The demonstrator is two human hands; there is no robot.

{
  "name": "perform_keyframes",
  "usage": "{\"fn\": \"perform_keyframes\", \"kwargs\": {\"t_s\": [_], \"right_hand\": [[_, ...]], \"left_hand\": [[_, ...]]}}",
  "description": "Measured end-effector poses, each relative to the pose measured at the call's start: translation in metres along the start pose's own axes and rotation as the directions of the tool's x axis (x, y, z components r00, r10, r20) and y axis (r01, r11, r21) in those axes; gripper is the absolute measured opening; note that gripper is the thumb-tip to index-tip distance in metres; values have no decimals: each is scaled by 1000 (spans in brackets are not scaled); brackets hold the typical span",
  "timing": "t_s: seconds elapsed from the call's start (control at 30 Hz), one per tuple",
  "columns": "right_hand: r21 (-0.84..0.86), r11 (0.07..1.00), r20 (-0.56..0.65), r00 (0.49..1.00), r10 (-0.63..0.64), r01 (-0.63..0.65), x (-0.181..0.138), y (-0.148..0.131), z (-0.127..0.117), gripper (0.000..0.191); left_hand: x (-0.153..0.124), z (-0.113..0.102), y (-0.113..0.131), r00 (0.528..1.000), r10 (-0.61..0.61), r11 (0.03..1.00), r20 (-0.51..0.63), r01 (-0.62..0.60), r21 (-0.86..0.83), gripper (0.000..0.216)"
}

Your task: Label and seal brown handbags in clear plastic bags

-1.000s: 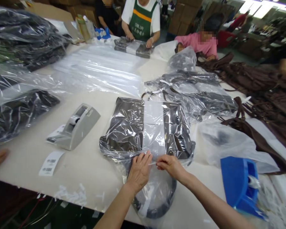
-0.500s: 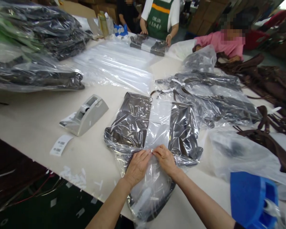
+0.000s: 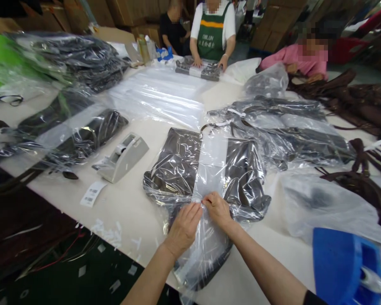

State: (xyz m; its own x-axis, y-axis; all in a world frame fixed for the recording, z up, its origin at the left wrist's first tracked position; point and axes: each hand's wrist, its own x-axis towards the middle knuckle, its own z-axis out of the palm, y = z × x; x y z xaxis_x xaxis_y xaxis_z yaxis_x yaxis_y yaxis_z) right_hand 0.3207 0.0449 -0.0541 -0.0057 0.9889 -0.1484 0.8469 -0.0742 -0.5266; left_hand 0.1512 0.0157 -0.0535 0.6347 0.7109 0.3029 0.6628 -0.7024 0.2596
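Pretty crowded pale worktop (image 3: 136, 220) here

A grey tape dispenser (image 3: 124, 157), a barcode label (image 3: 93, 194), a blue dispenser (image 3: 343, 264) and piles of bagged dark bags (image 3: 206, 169) are laid across it.

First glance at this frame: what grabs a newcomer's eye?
Two bare hands, left hand and right hand, press on a dark bag in clear plastic at the near table edge. A grey tape dispenser sits to its left, a bright blue one at the lower right. A person in a green apron works at the far end.
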Motion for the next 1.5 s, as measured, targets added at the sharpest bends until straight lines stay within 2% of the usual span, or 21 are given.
{"fn": "perform_keyframes", "kwargs": {"t_s": [0.07,0.13,0.3,0.47,0.57,0.67,0.73,0.77,0.8,0.87,0.93,0.97,1.0,1.07,1.2,1.3,1.37,1.4,1.5], "right_hand": [[-2,1000,8,1000,20,-20,1,-3,-2,16],[-8,999,18,999,43,-43,2,-5,-4,15],[1,996,42,995,93,-93,8,-5,-5,11],[127,989,26,997,78,-81,11,-3,-7,7],[200,979,-73,996,48,-32,-13,-4,-26,17],[209,978,-204,978,42,1,-64,4,-58,14],[233,972,-369,927,61,29,-109,23,-80,13],[239,971,-476,874,95,24,-133,37,-91,15],[228,973,-580,800,153,-20,-159,54,-101,18],[227,942,-733,595,331,-246,-212,94,-121,24],[319,806,-746,392,538,-498,-259,134,-135,37],[350,757,-736,338,587,-551,-277,152,-140,41],[375,722,-715,314,624,-581,-290,166,-144,43],[395,701,-682,322,657,-593,-303,184,-148,45],[370,729,-704,338,625,-576,-292,183,-156,49],[322,729,-673,396,625,-604,-280,181,-166,43],[293,690,-620,418,664,-661,-278,186,-171,35],[283,654,-597,405,693,-701,-280,189,-172,34],[271,513,-534,317,784,-814,-289,202,-171,32]], "left_hand": [[1,6,7,999,21,993,39,-25,112,37],[4,13,12,999,-17,989,51,9,149,36],[11,17,12,985,-101,987,137,82,139,39],[16,11,1,964,-110,987,242,77,143,45],[17,8,-3,968,-66,989,242,32,142,44],[17,10,-7,983,0,995,184,-19,103,39],[17,15,-13,990,42,997,135,-51,62,39],[17,19,-16,993,52,996,102,-59,66,39],[18,23,-19,994,50,996,99,-56,66,39],[18,29,-24,992,36,997,118,-44,67,41],[17,30,-26,985,49,996,168,-60,64,41],[17,29,-26,980,59,995,188,-73,65,41],[17,29,-27,977,69,994,203,-84,69,40],[16,28,-28,974,75,992,215,-94,80,40],[15,29,-31,966,90,992,241,-109,67,40],[17,30,-31,962,65,994,266,-85,67,42],[18,30,-31,957,48,995,285,-71,69,43],[18,30,-31,956,42,996,290,-64,67,43],[19,33,-31,955,13,997,295,-34,64,45]]}}
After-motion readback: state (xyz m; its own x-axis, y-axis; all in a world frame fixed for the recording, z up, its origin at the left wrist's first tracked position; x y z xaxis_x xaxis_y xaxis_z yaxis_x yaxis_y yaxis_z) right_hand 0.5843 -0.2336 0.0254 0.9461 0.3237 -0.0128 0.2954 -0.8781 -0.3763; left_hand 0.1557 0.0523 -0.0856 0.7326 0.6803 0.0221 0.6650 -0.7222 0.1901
